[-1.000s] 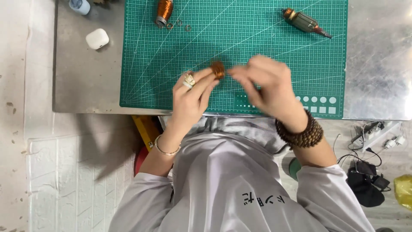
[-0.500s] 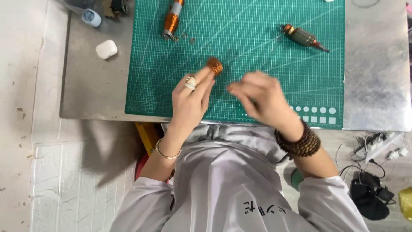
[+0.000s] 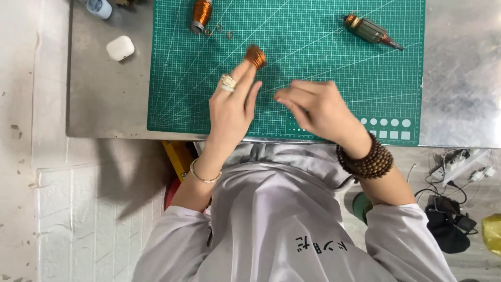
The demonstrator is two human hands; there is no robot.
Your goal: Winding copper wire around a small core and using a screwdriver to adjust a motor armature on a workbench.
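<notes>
Pinched at the left hand's (image 3: 229, 107) fingertips, a small copper coil (image 3: 255, 55) hangs mid-frame — right hand (image 3: 318, 107) loosely curled, holding nothing visible; inspection seemingly underway, needing steady fingers.

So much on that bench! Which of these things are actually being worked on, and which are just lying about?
In hand:
- left hand, holding up a small copper coil at its fingertips
- right hand, beside it over the green cutting mat, holding nothing I can see

Lying about:
- copper-wound part at the mat's top edge
- motor armature
- white case
- cables and plugs on the floor
</notes>
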